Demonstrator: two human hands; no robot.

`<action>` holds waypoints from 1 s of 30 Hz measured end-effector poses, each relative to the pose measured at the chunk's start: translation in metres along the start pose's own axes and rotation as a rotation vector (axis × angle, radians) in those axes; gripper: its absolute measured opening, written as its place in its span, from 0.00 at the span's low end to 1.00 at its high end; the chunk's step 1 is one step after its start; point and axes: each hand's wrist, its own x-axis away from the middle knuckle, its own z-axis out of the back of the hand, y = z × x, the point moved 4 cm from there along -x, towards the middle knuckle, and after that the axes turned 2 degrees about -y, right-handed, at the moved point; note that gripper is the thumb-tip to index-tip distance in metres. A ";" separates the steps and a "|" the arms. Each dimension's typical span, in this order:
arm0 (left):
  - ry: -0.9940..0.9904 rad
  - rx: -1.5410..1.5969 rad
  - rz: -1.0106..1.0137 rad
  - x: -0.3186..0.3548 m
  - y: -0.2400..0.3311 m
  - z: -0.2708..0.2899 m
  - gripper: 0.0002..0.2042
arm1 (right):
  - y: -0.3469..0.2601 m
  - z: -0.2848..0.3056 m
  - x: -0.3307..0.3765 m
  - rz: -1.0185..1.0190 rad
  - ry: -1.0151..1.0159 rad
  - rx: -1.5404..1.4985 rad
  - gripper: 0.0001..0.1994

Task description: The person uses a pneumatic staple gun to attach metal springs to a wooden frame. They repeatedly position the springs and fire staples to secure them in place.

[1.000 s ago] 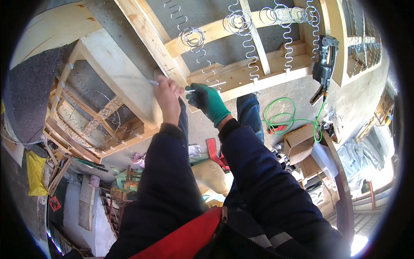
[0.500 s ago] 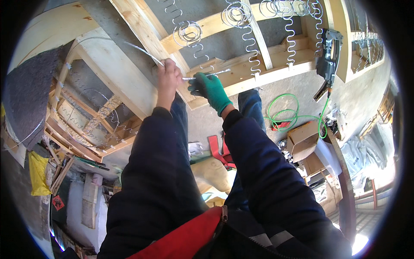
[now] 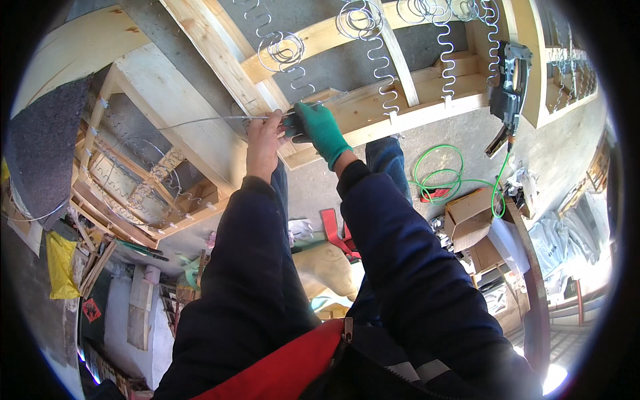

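My bare left hand (image 3: 264,147) has its fingers pinched on a thin silvery wire (image 3: 200,121), whose long tail runs off to the left. Close beside it, my right hand (image 3: 327,133) wears a green glove with dark fingertips; its fingers are closed on the same wire, and the grip itself is partly hidden. Both hands are over the front left corner of a wooden frame (image 3: 413,125). Across that frame run several zigzag springs (image 3: 381,70), and a coiled loop of wire (image 3: 283,52) lies by the nearest one.
A black nail gun (image 3: 510,90) hangs at the frame's right, with a green air hose (image 3: 437,175) looped on the floor. Another sprung wooden frame (image 3: 143,107) stands at left, near a dark grey cloth (image 3: 47,147). An open cardboard box (image 3: 470,217) is at lower right.
My right hand has moved left, closer to my left hand. The wire end that stuck out past the glove hardly shows now, and the tail at left lies flatter.
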 end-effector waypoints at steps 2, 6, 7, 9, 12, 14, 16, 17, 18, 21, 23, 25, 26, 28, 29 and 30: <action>0.007 -0.042 -0.043 0.001 -0.003 0.000 0.10 | 0.002 0.006 0.000 -0.008 0.038 0.032 0.16; 0.063 -0.169 -0.157 0.006 -0.005 -0.002 0.09 | 0.006 0.014 -0.003 0.037 0.078 0.095 0.15; 0.077 -0.202 -0.158 0.007 -0.004 -0.003 0.09 | 0.007 0.014 -0.004 0.039 0.089 0.104 0.15; 0.101 -0.335 -0.245 0.008 0.001 -0.005 0.08 | 0.007 0.014 -0.005 0.060 0.069 0.102 0.15; 0.140 -0.515 -0.345 0.009 0.011 -0.008 0.08 | 0.009 0.013 -0.006 0.051 0.065 0.110 0.15; 0.167 -0.662 -0.395 0.009 0.018 -0.010 0.08 | 0.011 0.012 -0.005 0.047 0.063 0.095 0.15; 0.195 -0.839 -0.431 0.008 0.026 -0.011 0.08 | 0.014 0.009 -0.005 0.056 0.054 0.069 0.15; 0.178 -0.934 -0.502 0.008 0.031 -0.013 0.08 | 0.016 0.008 -0.005 0.058 0.057 0.087 0.15; 0.161 -1.029 -0.572 0.007 0.036 -0.013 0.09 | 0.019 0.007 -0.005 0.060 0.054 0.107 0.15; 0.094 -1.026 -0.504 -0.001 0.043 -0.005 0.09 | 0.027 -0.001 -0.006 0.012 0.011 0.013 0.17; 0.046 -0.791 -0.354 -0.008 0.042 0.004 0.09 | 0.029 -0.003 -0.008 -0.008 -0.009 -0.043 0.18; 0.015 -0.412 -0.174 -0.015 0.036 0.010 0.08 | 0.026 -0.002 -0.009 -0.016 0.002 -0.029 0.19; -0.021 -0.371 -0.162 -0.018 0.034 0.008 0.08 | 0.024 0.000 -0.007 -0.013 -0.019 -0.022 0.19; -0.066 -0.268 -0.097 -0.026 0.028 0.006 0.07 | 0.017 0.008 -0.001 -0.025 -0.035 0.012 0.20; -0.063 -0.228 -0.102 -0.028 0.025 0.006 0.07 | 0.013 0.015 0.005 -0.051 -0.069 0.054 0.20; -0.071 -0.179 -0.099 -0.032 0.023 0.006 0.08 | 0.009 0.024 0.015 -0.067 -0.091 0.098 0.20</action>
